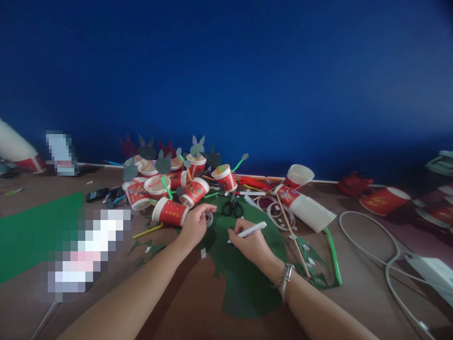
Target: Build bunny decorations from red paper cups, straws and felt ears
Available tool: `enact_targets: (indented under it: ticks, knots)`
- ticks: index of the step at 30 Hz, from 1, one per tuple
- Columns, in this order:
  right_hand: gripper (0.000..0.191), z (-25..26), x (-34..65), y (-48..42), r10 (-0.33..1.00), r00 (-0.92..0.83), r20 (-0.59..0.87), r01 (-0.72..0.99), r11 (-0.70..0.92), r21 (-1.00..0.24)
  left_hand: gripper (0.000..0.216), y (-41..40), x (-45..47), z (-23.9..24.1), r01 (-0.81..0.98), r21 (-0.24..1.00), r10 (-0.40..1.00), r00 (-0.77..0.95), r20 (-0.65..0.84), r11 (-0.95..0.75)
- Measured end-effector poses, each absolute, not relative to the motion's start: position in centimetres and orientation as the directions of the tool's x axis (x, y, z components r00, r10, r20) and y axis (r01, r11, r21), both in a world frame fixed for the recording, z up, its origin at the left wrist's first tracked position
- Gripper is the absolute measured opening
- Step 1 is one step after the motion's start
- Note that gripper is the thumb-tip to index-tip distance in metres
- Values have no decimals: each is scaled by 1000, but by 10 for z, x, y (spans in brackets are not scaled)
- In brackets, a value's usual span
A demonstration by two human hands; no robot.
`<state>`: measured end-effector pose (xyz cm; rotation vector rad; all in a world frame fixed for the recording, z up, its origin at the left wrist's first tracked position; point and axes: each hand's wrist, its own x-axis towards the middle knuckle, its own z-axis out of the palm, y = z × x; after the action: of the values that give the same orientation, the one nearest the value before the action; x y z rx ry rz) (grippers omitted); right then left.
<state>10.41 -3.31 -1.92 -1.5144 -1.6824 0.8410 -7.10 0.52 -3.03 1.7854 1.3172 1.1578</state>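
Observation:
My right hand (pixel 247 243) is closed around a white marker pen (pixel 252 230), its tip down on a dark green felt sheet (pixel 247 278) that lies on the brown floor. My left hand (pixel 196 222) rests on the sheet's upper left edge, fingers curled over a small roll of clear tape (pixel 209 218); whether it grips the roll is unclear. A silver bracelet (pixel 286 276) sits on my right wrist. Black scissors (pixel 232 208) lie on the felt just beyond both hands.
A heap of red paper cups (pixel 170 186) with straws and felt cut-outs lies behind my left hand. A stack of white cups (pixel 307 210), a wooden stick (pixel 292 233), a white cable (pixel 385 255) and green scraps lie right. Another green sheet (pixel 31 231) lies left.

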Motion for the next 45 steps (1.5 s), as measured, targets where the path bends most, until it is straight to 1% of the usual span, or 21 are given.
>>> enact_targets:
  ticks: [3, 5, 8, 10, 14, 17, 19, 21, 24, 28, 30, 34, 39, 45]
  knots:
    - [28, -19, 104, -33, 995, -42, 87, 543, 96, -834, 40, 5, -71, -30, 401, 865, 954, 116, 278, -301]
    - [27, -19, 105, -32, 997, -32, 74, 521, 80, -850, 40, 5, -71, -29, 401, 866, 954, 115, 277, -299]
    - [26, -19, 105, -32, 998, -37, 50, 495, 62, -867, 41, 4, -70, -28, 402, 866, 955, 111, 276, -297]
    - [26, -19, 104, -32, 998, -50, 49, 507, 68, -859, 41, 4, -70, -28, 401, 867, 955, 111, 276, -297]
    - [26, -20, 104, -32, 993, -56, 103, 530, 117, -840, 41, 5, -70, -28, 400, 867, 955, 116, 274, -297]
    - [27, -21, 105, -31, 991, -26, 135, 520, 129, -844, 41, 5, -70, -29, 399, 867, 954, 119, 274, -298]
    - [27, -21, 105, -31, 993, 2, 121, 480, 105, -871, 40, 5, -70, -29, 397, 868, 954, 118, 275, -299]
    - [29, -19, 106, -32, 995, 11, 95, 403, 82, -912, 40, 4, -70, -29, 395, 869, 954, 115, 276, -299]
    - [28, -14, 104, -36, 996, -59, 60, 322, 76, -944, 40, 5, -71, -30, 395, 869, 955, 113, 275, -297]
    - [22, -11, 101, -43, 977, -202, 71, 400, 148, -904, 39, 5, -71, -31, 399, 868, 955, 109, 275, -295]
    - [25, -12, 100, -44, 977, -194, 88, 446, 168, -879, 39, 5, -71, -31, 400, 868, 956, 106, 275, -294]
    - [28, -15, 100, -42, 990, -130, 57, 475, 112, -873, 39, 5, -71, -30, 401, 867, 955, 106, 276, -295]
    - [25, -10, 98, -43, 980, -182, 83, 499, 164, -851, 39, 5, -71, -30, 404, 863, 953, 114, 281, -302]
    - [24, -7, 97, -45, 974, -226, 28, 507, 143, -850, 39, 6, -71, -32, 407, 859, 951, 111, 290, -310]
